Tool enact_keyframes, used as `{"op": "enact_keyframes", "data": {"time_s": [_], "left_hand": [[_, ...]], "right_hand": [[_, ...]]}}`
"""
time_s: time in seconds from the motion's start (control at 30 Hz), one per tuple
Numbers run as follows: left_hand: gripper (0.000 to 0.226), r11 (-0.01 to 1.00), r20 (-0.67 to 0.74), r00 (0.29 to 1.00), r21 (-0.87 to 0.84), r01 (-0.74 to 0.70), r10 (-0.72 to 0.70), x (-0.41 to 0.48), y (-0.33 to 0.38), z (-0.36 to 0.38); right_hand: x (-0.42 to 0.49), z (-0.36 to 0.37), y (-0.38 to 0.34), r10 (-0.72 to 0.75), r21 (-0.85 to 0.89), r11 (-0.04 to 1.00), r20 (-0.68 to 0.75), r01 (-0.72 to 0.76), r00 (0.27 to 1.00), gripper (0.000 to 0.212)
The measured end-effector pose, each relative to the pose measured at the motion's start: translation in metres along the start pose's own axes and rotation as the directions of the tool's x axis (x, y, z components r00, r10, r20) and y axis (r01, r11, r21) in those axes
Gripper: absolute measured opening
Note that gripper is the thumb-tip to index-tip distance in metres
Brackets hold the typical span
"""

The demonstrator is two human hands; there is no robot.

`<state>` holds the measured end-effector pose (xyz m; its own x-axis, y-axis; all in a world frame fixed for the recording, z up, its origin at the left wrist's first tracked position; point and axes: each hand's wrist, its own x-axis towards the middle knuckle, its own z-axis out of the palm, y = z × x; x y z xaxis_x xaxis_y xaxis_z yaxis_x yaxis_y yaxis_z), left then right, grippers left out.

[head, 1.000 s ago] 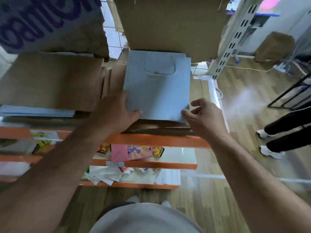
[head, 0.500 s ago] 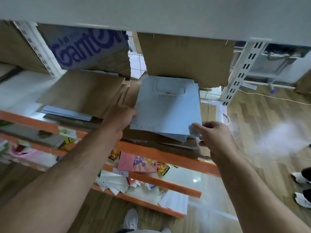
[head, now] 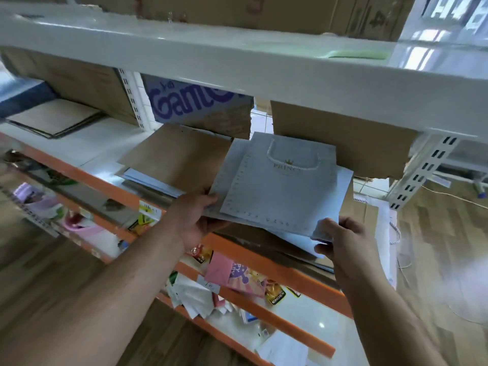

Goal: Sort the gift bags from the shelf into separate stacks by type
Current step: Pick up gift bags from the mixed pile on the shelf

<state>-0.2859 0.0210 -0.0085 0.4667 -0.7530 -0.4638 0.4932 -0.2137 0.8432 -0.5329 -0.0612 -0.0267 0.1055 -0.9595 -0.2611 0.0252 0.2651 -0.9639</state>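
A pale blue gift bag (head: 280, 191) with a gold crown print and rope handle lies flat on top of a fanned stack of similar blue bags on the orange-edged shelf (head: 266, 260). My left hand (head: 195, 215) grips the stack's left edge, thumb on top. My right hand (head: 340, 239) pinches the near right corner of the blue bags. To the left a brown paper bag (head: 179, 154) lies flat over more blue and brown bags.
A white upper shelf (head: 237, 56) hangs close above. Cardboard boxes (head: 340, 138) stand behind the stack. More brown bags (head: 52, 117) lie at far left. Lower shelves hold pink and white packets (head: 232, 273). Wooden floor at the right.
The camera has tilted up, so the upper shelf is now in view. The blue bags have fanned apart and slid toward me, and both hands now hold the stack's edges.
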Motion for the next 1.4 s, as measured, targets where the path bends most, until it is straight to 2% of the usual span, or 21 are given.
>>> {"op": "enact_keyframes", "data": {"time_s": [0.13,0.27,0.53,0.7,0.87,1.07,1.23,1.4], "left_hand": [[0.025,0.997,-0.062,0.997,-0.044,-0.059,0.056,-0.009,0.009,-0.042],[0.026,0.988,-0.124,0.981,-0.020,-0.153,0.149,-0.017,0.022,-0.101],[0.027,0.974,-0.249,0.949,-0.064,-0.217,0.195,-0.038,0.057,-0.270],[0.025,0.966,-0.327,0.923,-0.087,-0.244,0.204,-0.049,0.089,-0.387],[0.027,0.954,-0.430,0.881,-0.124,-0.273,0.197,-0.059,0.118,-0.482],[0.027,0.946,-0.542,0.823,-0.147,-0.289,0.168,-0.047,0.142,-0.567],[0.022,0.937,-0.593,0.786,-0.149,-0.317,0.172,-0.020,0.171,-0.625],[0.024,0.928,-0.642,0.741,-0.122,-0.352,0.196,0.026,0.217,-0.682]], "right_hand": [[-0.015,0.039,-0.004,0.022,0.042,0.999,0.034,-0.024,0.999,0.017],[-0.032,0.087,-0.001,0.039,0.051,0.998,0.115,-0.045,0.993,0.025],[-0.090,0.232,0.023,0.011,0.038,0.999,0.232,-0.020,0.973,0.032],[-0.136,0.344,0.042,-0.018,-0.003,1.000,0.282,0.019,0.959,0.027],[-0.166,0.443,0.052,0.055,-0.052,0.998,0.367,-0.038,0.928,0.029],[-0.168,0.543,0.061,0.065,-0.136,0.991,0.472,-0.001,0.879,0.025],[-0.155,0.632,0.066,0.087,-0.164,0.986,0.526,0.001,0.846,0.019],[-0.126,0.725,0.064,0.071,-0.151,0.988,0.594,0.024,0.801,0.022]]}}
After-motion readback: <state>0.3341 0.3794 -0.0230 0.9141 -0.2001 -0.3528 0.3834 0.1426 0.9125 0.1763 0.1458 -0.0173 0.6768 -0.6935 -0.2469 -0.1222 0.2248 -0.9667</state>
